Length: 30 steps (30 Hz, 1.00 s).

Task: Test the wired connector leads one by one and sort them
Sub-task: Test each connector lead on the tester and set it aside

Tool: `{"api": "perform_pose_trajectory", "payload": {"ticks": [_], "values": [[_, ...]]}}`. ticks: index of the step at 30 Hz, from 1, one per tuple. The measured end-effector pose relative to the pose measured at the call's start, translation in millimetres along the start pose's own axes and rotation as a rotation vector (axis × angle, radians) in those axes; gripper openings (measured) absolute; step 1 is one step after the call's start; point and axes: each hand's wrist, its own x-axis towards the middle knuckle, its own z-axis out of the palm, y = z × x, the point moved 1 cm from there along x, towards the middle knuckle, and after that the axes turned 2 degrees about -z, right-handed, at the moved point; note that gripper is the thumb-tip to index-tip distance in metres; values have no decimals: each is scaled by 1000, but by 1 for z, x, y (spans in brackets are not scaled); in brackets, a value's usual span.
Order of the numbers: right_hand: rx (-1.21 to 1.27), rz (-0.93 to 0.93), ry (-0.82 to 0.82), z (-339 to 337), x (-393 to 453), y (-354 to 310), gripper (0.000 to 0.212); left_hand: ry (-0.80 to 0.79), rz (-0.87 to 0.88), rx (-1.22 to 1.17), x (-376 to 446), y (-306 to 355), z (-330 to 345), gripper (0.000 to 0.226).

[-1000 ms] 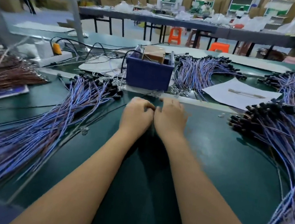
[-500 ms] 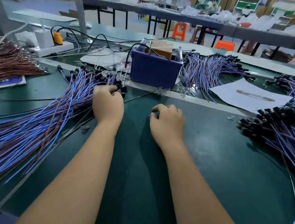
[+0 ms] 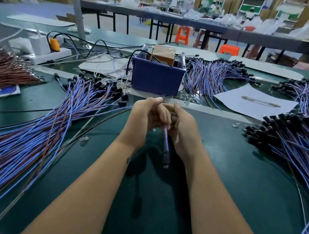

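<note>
Green bench, one lead in hand

Both hands, left (image 3: 145, 118) and right (image 3: 182, 129), pinch a blue lead (image 3: 166, 142) above the mat (image 3: 219, 185). Lead piles (image 3: 27, 138) flank them; bin (image 3: 156, 77) behind; cartons and tables fill the hall

No text, label or number is sharp enough to read

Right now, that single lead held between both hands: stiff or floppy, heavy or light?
Probably floppy: the lead hangs limp below the left hand and right hand. Likely light, being thin wire. Its dark connector end may swing.
</note>
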Motion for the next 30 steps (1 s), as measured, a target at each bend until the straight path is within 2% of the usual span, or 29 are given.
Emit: {"api": "perform_pose_trajectory", "payload": {"ticks": [3,5,7,12,16,19,21,23,27,30], "values": [[-55,35,-5,1,-2,0,35,-149,-223,65,-3,4,-2,49],[-48,41,3,0,-4,-1,22,-258,-323,144,-5,0,7,49],[53,69,13,-5,-7,-4,11,-302,-353,214,-7,-6,15,47],[209,71,157,-15,-4,-4,7,-318,-349,349,-7,-13,17,45],[437,13,253,-20,1,-7,11,-256,-280,364,-6,-12,10,37],[540,-2,232,-25,2,-9,13,-17,-196,419,-1,-10,-2,37],[467,-3,177,-24,1,-8,14,182,-132,470,3,-12,-10,27],[323,-6,120,-17,0,-4,16,296,-107,438,6,-15,-16,16],[-120,-107,95,-3,-3,5,16,352,-35,431,9,-18,-20,16],[-328,-181,125,0,-2,10,17,367,2,480,9,-18,-21,19]]}}
